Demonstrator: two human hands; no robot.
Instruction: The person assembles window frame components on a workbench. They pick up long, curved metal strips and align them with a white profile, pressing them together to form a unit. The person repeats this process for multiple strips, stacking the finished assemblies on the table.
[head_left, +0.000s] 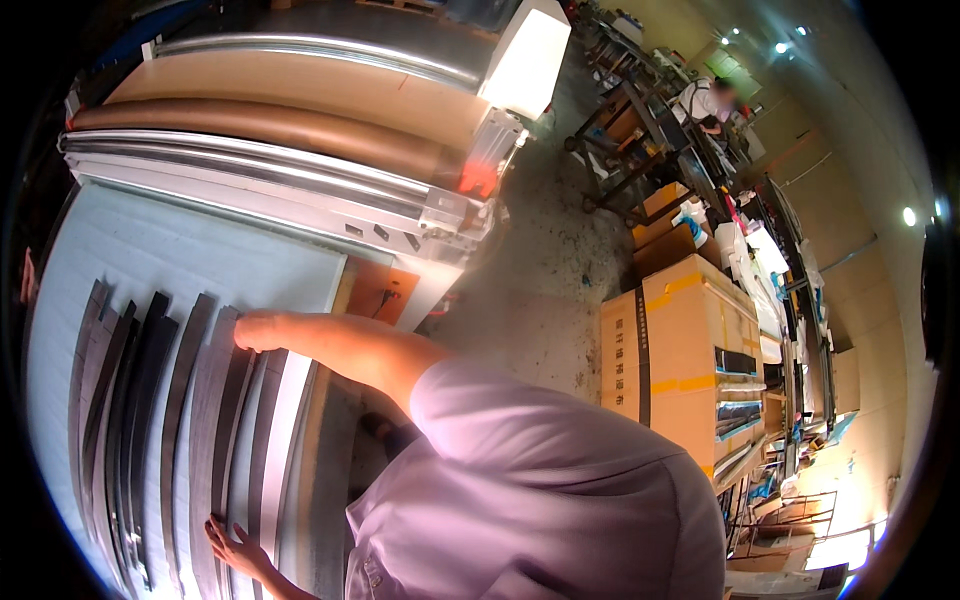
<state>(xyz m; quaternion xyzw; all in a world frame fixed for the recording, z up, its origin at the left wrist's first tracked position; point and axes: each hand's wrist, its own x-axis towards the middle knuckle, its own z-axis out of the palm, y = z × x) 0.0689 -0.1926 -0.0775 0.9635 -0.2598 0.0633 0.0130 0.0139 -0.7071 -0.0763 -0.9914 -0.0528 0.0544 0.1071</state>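
Several long, flat grey and black strips (145, 390) lie side by side on a pale blue-white table (130, 225). My right hand (260, 331) is at the far end of a grey strip (212, 380), its fingers curled down and closed at the strip's edge; the fingertips are partly hidden. Lower in the view, my left hand (235, 550) rests against the same group of strips with its fingers stretched and apart. A white strip (285, 420) lies along the table's side nearest my body, next to a dark one.
Beyond the strips stands a machine with metal rails (250, 165) and a brown roll (270, 125). A large taped cardboard box (680, 350) stands to the right on the grey floor (530, 290). Farther back, a person (703, 103) works by cluttered benches.
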